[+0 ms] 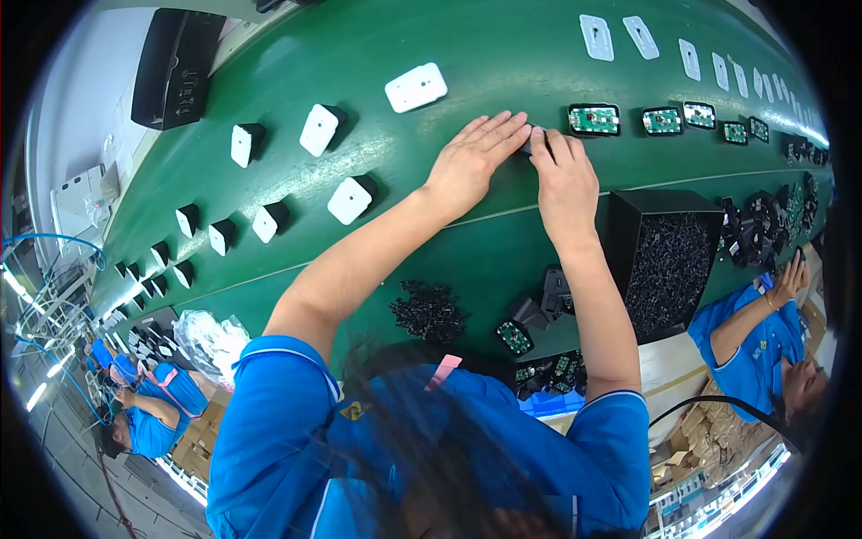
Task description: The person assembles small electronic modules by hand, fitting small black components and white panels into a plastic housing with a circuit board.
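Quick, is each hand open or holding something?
Left hand: touching a dark piece; whether it grips can't be told.
Right hand: touching the same dark piece; grip unclear too.

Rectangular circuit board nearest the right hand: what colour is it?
The circuit board is green; the head view shows it best.

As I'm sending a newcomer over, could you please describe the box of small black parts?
On the green workbench, look just right of the right forearm. There sits a large, open black box holding small black parts; the heap left of that forearm lies loose.
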Tool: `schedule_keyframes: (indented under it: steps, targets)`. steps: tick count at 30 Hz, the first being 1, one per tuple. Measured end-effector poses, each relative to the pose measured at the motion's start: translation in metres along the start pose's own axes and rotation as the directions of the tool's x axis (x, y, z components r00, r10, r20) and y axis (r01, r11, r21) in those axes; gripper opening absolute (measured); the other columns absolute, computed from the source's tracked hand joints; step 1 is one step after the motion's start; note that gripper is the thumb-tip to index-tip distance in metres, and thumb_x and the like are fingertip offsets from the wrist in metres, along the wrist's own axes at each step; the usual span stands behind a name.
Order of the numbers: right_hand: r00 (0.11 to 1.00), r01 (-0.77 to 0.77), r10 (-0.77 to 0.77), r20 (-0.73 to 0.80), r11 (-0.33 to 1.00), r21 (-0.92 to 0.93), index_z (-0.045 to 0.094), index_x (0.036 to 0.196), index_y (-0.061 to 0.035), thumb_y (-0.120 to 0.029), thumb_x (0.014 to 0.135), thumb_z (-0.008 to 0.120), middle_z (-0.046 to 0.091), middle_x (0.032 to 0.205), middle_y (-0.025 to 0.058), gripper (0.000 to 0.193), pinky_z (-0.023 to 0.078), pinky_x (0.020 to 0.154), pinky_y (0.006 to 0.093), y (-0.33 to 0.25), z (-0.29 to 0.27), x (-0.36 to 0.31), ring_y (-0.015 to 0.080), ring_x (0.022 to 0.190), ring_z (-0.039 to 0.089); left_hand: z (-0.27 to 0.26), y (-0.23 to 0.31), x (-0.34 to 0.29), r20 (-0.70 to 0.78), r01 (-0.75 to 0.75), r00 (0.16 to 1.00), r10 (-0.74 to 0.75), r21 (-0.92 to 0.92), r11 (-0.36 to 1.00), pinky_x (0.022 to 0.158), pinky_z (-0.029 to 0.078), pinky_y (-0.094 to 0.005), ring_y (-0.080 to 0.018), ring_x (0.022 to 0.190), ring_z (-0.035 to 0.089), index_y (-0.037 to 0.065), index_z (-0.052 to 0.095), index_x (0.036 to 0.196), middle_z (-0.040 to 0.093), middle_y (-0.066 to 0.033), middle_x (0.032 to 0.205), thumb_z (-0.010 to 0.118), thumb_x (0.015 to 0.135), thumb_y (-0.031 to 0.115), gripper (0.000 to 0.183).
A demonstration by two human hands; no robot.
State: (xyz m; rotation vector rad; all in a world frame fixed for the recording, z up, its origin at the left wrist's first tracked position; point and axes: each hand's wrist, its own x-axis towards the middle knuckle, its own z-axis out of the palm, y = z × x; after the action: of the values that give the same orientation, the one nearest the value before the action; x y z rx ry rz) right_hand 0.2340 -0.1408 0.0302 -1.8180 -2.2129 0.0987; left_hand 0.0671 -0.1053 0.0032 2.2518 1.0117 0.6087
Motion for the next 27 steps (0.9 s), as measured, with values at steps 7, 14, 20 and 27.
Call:
schedule_keyframes:
  steps: [7,14,20,27]
  targets:
    - [0.996,-0.088,0.08,0.047,0.974,0.208,0.064,0.108,-0.0083,-0.006,0.073,0.07,0.06,0.102,0.0019,0.035,0.051,0.076,0.034,0.005,-0.013,0.01,0.0226,0.095,0.057,-0.006,-0.008,0.003,-0.007,-0.024,1.0,0.024,-0.039,0.999,0.109,0.037,-0.0417,-0.0277,0.128,0.047,0.007,0.054,0.13,0.051,-0.0107,0.136,0.044,0.07,-0.018,0.065]
    - [0.997,-0.072,0.079,-0.023,0.973,0.221,0.064,0.108,-0.0072,-0.006,0.073,0.07,0.06,0.101,0.0032,0.036,0.051,0.078,0.0345,-0.002,-0.02,0.012,0.0225,0.094,0.057,-0.019,-0.004,0.004,-0.025,0.026,0.999,-0.03,-0.148,0.989,0.108,0.037,-0.0414,-0.0277,0.126,0.049,0.008,0.057,0.126,0.054,-0.0088,0.134,0.047,0.072,-0.014,0.059]
    - [0.997,-0.076,0.077,0.002,0.972,0.224,0.063,0.109,-0.0063,-0.005,0.073,0.07,0.06,0.102,0.0037,0.037,0.051,0.078,0.0342,-0.005,-0.012,0.009,0.0224,0.094,0.057,-0.018,-0.008,0.0,0.006,0.019,1.0,-0.018,-0.108,0.994,0.109,0.037,-0.0409,-0.0285,0.129,0.046,0.006,0.056,0.127,0.053,-0.0106,0.134,0.042,0.069,-0.02,0.065]
    - [0.999,-0.01,0.015,-0.046,0.995,0.104,0.063,0.11,-0.0063,-0.003,0.077,0.062,0.059,0.109,0.0059,0.034,0.052,0.077,0.034,-0.009,0.009,-0.003,0.0238,0.097,0.057,-0.017,-0.01,-0.009,0.037,-0.034,0.999,0.033,0.039,0.999,0.109,0.036,-0.0415,-0.0273,0.13,0.045,0.008,0.052,0.132,0.049,-0.0088,0.139,0.046,0.07,-0.017,0.067]
